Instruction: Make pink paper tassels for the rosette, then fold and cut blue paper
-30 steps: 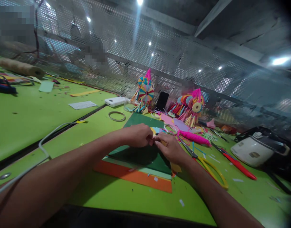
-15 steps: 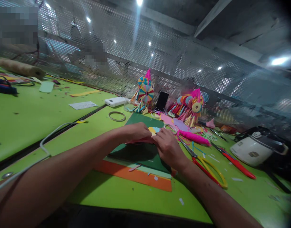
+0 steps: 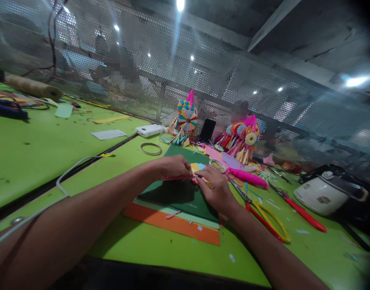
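Observation:
My left hand [image 3: 176, 166] and my right hand [image 3: 215, 183] meet above a dark green sheet [image 3: 175, 200]. Between their fingertips is a small scalloped paper piece [image 3: 197, 166] in yellow and light blue. Both hands are closed in a pinch at its near edge. A pink paper edge [image 3: 174, 178] shows under the left fingers; the fingers hide how it joins the rest. Beneath the green sheet lie a pale green sheet and an orange sheet [image 3: 173, 226], with small paper scraps on them.
Scissors [image 3: 268, 219] with red and yellow handles lie right of my right hand, by a pink spindle-shaped bundle [image 3: 248, 177] and a red-handled tool [image 3: 304, 212]. Colourful paper ornaments [image 3: 188, 120] and a phone [image 3: 207, 130] stand behind. A white cable [image 3: 62, 183] crosses the left side.
The right fingers have shifted and spread slightly, showing more pink and yellow paper beneath them. The left hand stays at the paper piece. The whole view has moved a little.

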A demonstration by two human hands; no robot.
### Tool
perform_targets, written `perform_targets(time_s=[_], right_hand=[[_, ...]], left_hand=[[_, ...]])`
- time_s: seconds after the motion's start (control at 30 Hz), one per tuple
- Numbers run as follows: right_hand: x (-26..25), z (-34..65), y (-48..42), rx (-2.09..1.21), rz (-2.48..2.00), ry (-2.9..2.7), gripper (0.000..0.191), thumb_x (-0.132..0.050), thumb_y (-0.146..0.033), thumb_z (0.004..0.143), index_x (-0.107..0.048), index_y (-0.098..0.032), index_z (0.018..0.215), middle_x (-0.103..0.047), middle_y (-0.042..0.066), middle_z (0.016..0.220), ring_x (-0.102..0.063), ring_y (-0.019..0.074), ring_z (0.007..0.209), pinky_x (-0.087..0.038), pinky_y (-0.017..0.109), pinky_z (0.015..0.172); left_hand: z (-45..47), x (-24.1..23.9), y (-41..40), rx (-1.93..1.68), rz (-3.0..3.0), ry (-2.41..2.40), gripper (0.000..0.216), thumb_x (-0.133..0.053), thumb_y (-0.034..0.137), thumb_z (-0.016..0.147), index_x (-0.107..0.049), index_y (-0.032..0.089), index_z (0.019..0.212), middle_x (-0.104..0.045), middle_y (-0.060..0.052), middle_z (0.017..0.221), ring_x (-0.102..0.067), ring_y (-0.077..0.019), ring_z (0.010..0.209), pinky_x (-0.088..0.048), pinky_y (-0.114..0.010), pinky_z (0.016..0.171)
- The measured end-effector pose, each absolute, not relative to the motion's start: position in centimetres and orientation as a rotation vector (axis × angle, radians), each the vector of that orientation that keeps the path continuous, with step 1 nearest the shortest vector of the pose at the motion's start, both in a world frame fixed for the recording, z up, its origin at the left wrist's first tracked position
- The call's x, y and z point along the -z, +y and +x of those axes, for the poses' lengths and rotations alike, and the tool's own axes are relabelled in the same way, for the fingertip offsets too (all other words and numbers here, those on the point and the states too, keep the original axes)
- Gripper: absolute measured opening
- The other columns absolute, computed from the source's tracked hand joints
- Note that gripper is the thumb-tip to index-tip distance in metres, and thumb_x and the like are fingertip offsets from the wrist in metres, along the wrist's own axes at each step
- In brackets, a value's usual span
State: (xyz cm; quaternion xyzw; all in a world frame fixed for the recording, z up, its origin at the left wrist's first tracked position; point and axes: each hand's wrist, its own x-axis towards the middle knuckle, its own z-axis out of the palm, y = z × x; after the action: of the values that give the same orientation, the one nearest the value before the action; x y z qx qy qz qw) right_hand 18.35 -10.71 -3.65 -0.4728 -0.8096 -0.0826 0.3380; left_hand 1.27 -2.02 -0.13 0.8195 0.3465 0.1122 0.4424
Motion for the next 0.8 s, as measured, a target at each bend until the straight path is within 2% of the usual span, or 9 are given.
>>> perform_targets(time_s=[0.27,0.57,0.8], right_hand=[[2.4,18.6,-10.8,-0.137,-1.304,-1.996,0.013,-0.055,-0.02,0.085,-0.067,-0.019,0.079,-0.067,0.005,0.077,-0.059,0.018,0.077,-0.042,0.035,0.082],[2.2,18.6,-10.8,-0.517,-1.371,-1.878,0.023,-0.053,-0.032,0.086,-0.065,-0.017,0.073,-0.062,0.002,0.07,-0.054,0.0142,0.068,-0.042,0.026,0.064],[2.3,18.8,-10.6,-0.596,-1.408,-1.867,0.021,-0.053,-0.029,0.084,-0.064,-0.015,0.073,-0.06,0.001,0.069,-0.052,0.0131,0.066,-0.04,0.025,0.062]], left_hand=[[1.3,-0.1,-2.1,-0.238,2.121,0.904,0.027,-0.058,0.038,0.067,-0.069,0.015,0.072,-0.06,0.0,0.059,-0.043,-0.0108,0.052,-0.028,-0.022,0.047],[1.3,0.2,-1.9,-0.238,2.152,0.832,0.034,-0.058,0.046,0.068,-0.07,0.016,0.077,-0.063,-0.001,0.062,-0.046,-0.0112,0.051,-0.03,-0.022,0.046],[1.6,0.4,-2.2,-0.215,2.216,0.835,0.028,-0.057,0.041,0.069,-0.069,0.016,0.075,-0.062,-0.001,0.059,-0.049,-0.0118,0.052,-0.031,-0.021,0.046]])
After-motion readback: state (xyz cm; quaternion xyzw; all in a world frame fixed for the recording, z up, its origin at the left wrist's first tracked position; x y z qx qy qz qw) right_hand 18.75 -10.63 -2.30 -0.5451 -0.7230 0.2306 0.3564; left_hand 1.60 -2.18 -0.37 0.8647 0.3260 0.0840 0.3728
